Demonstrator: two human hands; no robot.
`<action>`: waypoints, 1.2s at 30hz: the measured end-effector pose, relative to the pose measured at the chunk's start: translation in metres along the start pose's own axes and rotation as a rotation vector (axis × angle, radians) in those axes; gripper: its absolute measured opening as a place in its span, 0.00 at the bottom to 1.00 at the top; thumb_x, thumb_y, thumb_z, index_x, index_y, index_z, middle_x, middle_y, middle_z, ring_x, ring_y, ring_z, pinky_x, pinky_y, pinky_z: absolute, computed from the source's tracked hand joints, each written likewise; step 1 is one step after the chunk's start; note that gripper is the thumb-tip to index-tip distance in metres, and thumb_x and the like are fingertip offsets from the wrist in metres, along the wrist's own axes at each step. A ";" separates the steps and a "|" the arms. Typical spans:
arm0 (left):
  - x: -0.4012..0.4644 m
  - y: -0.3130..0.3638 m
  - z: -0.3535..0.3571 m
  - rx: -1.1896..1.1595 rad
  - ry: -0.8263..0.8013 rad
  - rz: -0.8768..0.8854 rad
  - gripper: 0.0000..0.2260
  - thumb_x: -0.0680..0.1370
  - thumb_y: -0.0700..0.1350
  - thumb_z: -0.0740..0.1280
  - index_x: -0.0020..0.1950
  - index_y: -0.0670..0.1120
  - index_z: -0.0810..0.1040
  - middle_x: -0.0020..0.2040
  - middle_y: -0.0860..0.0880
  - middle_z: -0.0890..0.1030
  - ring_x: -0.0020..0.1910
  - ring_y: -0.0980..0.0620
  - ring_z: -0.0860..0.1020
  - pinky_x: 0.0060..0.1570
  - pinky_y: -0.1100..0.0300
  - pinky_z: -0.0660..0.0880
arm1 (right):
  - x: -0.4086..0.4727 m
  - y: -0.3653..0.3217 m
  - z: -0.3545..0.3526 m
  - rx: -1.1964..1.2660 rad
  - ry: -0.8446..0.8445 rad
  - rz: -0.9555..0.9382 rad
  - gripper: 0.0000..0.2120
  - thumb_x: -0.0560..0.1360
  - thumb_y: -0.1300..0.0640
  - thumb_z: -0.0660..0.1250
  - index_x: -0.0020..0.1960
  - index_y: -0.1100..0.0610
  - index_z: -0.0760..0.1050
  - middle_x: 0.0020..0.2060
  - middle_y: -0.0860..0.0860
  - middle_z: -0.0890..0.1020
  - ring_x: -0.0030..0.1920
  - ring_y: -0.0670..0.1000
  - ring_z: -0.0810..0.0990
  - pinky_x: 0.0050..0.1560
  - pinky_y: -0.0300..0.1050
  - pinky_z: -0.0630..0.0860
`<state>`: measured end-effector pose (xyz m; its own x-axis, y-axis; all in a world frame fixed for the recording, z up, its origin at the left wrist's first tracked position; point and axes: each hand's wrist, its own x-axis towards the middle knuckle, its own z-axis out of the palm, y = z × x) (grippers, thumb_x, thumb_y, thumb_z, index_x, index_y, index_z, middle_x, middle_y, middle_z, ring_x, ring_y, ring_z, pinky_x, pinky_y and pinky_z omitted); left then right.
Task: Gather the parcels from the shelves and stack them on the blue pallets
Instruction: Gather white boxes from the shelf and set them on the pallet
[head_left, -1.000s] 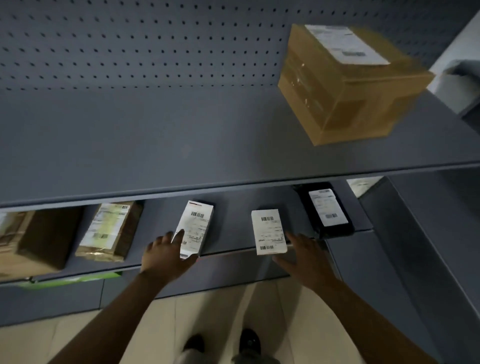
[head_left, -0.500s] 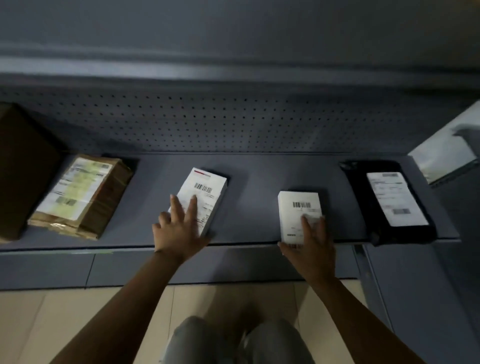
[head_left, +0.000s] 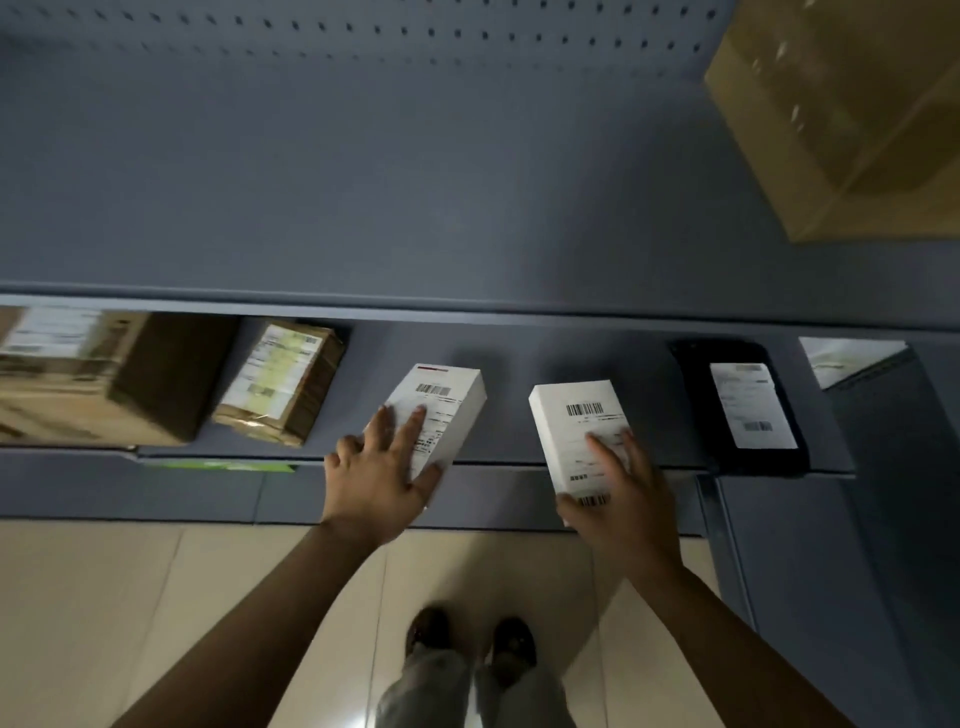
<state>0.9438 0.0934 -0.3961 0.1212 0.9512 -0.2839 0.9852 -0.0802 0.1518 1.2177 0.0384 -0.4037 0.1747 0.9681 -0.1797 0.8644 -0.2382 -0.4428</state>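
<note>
Shoes (head_left: 470, 642) on tiled floor (head_left: 156, 597), person stood right at the shelving. Left hand (head_left: 382, 475) lay on the left white parcel (head_left: 447, 402), fingers spread on its label, thumb hooked at the near corner. Right hand (head_left: 621, 493) gripped the right white parcel (head_left: 576, 415) at its near end, fingers on top, thumb under; that end overhung the lower shelf (head_left: 493, 460) edge. Both parcels sat side by side, apart. Further along the same shelf: a taped brown parcel (head_left: 283, 382) and bigger carton (head_left: 93, 374) to the left, a black parcel (head_left: 740, 405) to the right. Upper shelf (head_left: 415, 182) carried a large cardboard box (head_left: 852, 104). Step looked like pickup, both at once. Next move probably needs a firm grip on each, draw clear of the lip, carry to the pallets; none in view.
</note>
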 end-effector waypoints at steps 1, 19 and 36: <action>-0.012 -0.003 -0.011 0.009 0.012 -0.006 0.36 0.70 0.71 0.39 0.77 0.62 0.43 0.78 0.48 0.51 0.68 0.37 0.63 0.64 0.45 0.63 | -0.007 -0.011 -0.005 0.015 -0.009 -0.036 0.39 0.67 0.41 0.72 0.74 0.44 0.60 0.76 0.50 0.54 0.71 0.57 0.58 0.68 0.56 0.63; -0.253 -0.154 -0.132 -0.060 0.401 -0.413 0.34 0.71 0.72 0.37 0.77 0.64 0.47 0.78 0.50 0.54 0.66 0.42 0.64 0.64 0.48 0.62 | -0.084 -0.265 -0.043 0.034 -0.181 -0.709 0.38 0.64 0.38 0.64 0.72 0.41 0.61 0.74 0.42 0.54 0.67 0.50 0.60 0.63 0.49 0.67; -0.426 -0.409 -0.209 -0.073 0.671 -0.607 0.32 0.71 0.72 0.41 0.75 0.66 0.53 0.77 0.52 0.58 0.63 0.42 0.67 0.61 0.48 0.63 | -0.211 -0.553 0.025 0.190 0.005 -0.894 0.38 0.63 0.37 0.65 0.71 0.44 0.64 0.74 0.44 0.58 0.69 0.51 0.60 0.65 0.50 0.65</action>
<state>0.4634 -0.2172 -0.1394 -0.5351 0.7994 0.2733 0.8436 0.4886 0.2226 0.6910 -0.0357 -0.1432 -0.5206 0.7981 0.3034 0.5862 0.5924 -0.5526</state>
